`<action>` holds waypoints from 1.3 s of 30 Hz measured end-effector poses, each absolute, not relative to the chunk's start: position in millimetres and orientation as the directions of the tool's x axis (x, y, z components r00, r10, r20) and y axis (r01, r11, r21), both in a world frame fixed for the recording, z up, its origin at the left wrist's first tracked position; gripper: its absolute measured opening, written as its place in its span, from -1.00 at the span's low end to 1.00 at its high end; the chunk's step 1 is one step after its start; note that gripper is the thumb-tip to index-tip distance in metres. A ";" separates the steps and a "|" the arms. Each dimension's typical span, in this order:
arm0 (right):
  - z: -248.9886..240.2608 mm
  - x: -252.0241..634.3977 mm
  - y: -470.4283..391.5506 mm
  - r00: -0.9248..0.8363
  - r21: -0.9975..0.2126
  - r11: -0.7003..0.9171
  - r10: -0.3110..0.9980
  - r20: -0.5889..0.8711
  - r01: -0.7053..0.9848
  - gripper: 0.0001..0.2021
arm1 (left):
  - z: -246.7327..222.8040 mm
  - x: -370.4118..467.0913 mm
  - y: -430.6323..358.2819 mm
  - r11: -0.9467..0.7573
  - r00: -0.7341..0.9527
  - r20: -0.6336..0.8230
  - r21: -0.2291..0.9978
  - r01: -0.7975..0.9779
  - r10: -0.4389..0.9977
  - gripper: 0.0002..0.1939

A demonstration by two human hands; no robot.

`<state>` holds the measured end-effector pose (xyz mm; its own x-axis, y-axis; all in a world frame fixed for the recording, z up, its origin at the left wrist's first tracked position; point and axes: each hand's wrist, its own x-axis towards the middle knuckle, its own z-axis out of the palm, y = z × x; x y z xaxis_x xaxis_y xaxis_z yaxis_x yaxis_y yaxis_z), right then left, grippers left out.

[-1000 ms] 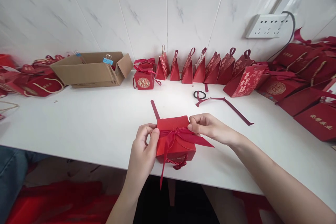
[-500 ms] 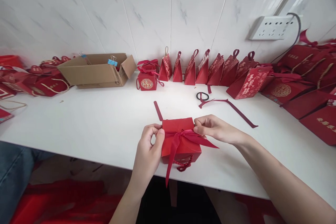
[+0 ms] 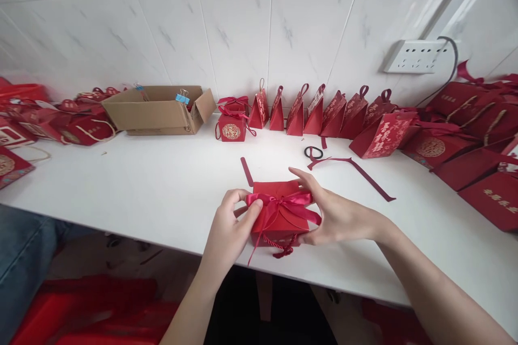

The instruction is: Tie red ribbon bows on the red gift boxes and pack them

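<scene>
A red gift box (image 3: 275, 186) sits near the table's front edge, with a crimson ribbon (image 3: 297, 200) tied in a bow across its top. My left hand (image 3: 231, 226) pinches the left loop of the bow between thumb and fingers at the box's upper left edge. Around the box's right side curves my right hand (image 3: 340, 215), thumb at the front and fingers toward the back, index finger raised. The ribbon's right tail lies inside that grip. A twisted red cord with a tassel (image 3: 283, 252) hangs at the box's front.
Red gift boxes (image 3: 297, 116) line the wall, with more piled at both sides. An open cardboard box (image 3: 157, 118) with a blue binder clip stands back left. Black-handled scissors or a black ring (image 3: 313, 152) and a loose ribbon strip (image 3: 370, 180) lie to the right.
My right hand has gone from pinching the bow's right side to spreading around the box's right side. The bow's loops look fuller, and the front tail has shifted. The view has tilted slightly.
</scene>
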<state>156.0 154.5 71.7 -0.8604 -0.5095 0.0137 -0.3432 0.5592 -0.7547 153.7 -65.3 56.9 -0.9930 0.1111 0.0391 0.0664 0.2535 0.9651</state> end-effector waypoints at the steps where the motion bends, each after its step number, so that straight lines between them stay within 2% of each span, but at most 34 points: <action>1: 69.1 154.9 152.6 -0.863 -0.728 0.565 -0.499 0.073 -0.388 0.05 | 56.6 154.0 -64.2 0.262 -0.988 0.128 0.954 0.146 0.086 -0.80; 3: 63.0 151.0 148.7 -0.857 -0.657 0.588 -0.479 0.187 -0.472 0.06 | 55.0 154.8 -61.0 0.306 -0.924 0.382 0.877 0.371 0.026 -0.88; 4: 59.6 148.8 146.7 -0.844 -0.614 0.597 -0.474 0.249 -0.516 0.07 | 53.6 155.3 -58.8 0.339 -0.850 0.526 0.798 0.499 0.013 -0.91; 6: 52.9 144.6 142.8 -0.796 -0.521 0.602 -0.471 0.380 -0.605 0.07 | 50.2 156.7 -53.7 0.387 -0.644 0.763 0.578 0.718 0.056 -0.87; 8: 47.1 141.8 139.5 -0.737 -0.445 0.592 -0.469 0.487 -0.672 0.07 | 46.5 158.5 -48.2 0.397 -0.449 0.883 0.364 0.842 0.141 -0.80; 10: 43.2 140.6 137.1 -0.697 -0.417 0.571 -0.463 0.547 -0.707 0.07 | 43.3 160.5 -43.7 0.410 -0.328 0.924 0.226 0.883 0.197 -0.77; 13: 40.8 140.5 135.2 -0.653 -0.406 0.528 -0.459 0.603 -0.746 0.04 | 40.4 163.4 -40.3 0.448 -0.258 0.938 0.133 0.884 0.232 -0.78; 23: 40.7 142.0 132.5 -0.646 -0.437 0.490 -0.438 0.625 -0.755 -0.05 | 39.8 166.2 -42.4 0.447 -0.223 0.951 0.107 0.888 0.215 -0.78; 27: 40.3 142.2 132.1 -0.670 -0.460 0.497 -0.432 0.603 -0.735 -0.01 | 39.8 167.4 -45.2 0.446 -0.266 0.946 0.160 0.880 0.185 -0.78; 30: 40.8 142.7 131.5 -0.685 -0.475 0.503 -0.425 0.592 -0.722 0.00 | 40.7 166.6 -50.4 0.462 -0.413 0.910 0.378 0.802 -0.028 -0.81; 32: 41.2 143.3 130.5 -0.681 -0.464 0.509 -0.426 0.596 -0.724 -0.01 | 41.6 164.4 -54.9 0.458 -0.576 0.783 0.612 0.645 -0.235 -0.86; 34: 40.6 143.7 129.3 -0.677 -0.448 0.520 -0.434 0.595 -0.727 -0.02 | 42.1 161.3 -59.7 0.409 -0.733 0.587 0.796 0.445 -0.345 -0.92; 36: 39.0 143.7 128.3 -0.678 -0.436 0.532 -0.446 0.585 -0.726 -0.03 | 41.8 157.9 -63.8 0.337 -0.849 0.404 0.895 0.291 -0.340 -0.87; 39: 36.2 142.6 127.3 -0.692 -0.439 0.545 -0.455 0.561 -0.714 -0.04 | 39.3 152.5 -67.2 0.170 -0.934 0.224 0.969 0.181 -0.279 -0.73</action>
